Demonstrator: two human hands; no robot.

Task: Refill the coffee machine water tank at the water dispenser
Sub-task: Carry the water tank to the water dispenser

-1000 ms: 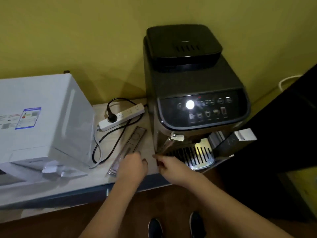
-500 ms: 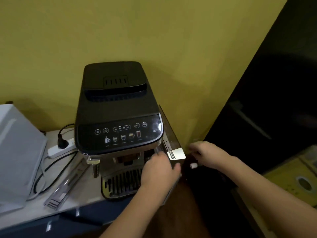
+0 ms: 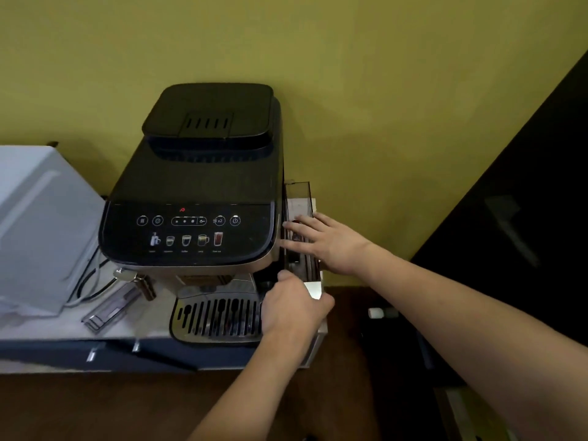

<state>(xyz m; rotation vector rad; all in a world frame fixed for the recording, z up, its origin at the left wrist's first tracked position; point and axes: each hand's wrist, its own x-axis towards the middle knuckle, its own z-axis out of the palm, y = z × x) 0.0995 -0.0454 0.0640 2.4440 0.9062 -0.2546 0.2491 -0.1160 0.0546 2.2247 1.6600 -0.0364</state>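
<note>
Head view of a coffee machine (image 3: 197, 198) standing on a desk (image 3: 63, 329) against a yellow-green wall (image 3: 366, 74), with its drip tray (image 3: 216, 316) overhanging the front edge at 6 o'clock. The water tank (image 3: 299, 202), a clear narrow container with a pale front face, sits at 3 o'clock of the machine, along its right side, and appears partly drawn forward from its slot. The left hand (image 3: 294, 308) is curled around the tank's lower front corner, thumb toward the machine, grasping the pale front face. The right hand (image 3: 324, 241) lies flat with fingers spread against the tank's outer side and top rim, touching it without closing on it. The control panel (image 3: 187, 230) shows lit drink icons and one small red symbol above them. At 9 o'clock of the machine stands a white box (image 3: 41, 224), with dark cables (image 3: 89, 281) between the two. A clear plastic part (image 3: 111, 308) lies on the desk at 7 o'clock, just below the steam wand (image 3: 136, 281). A small white cylinder (image 3: 375, 312) lies in shadow at 4 o'clock, well apart from the hands.
</note>
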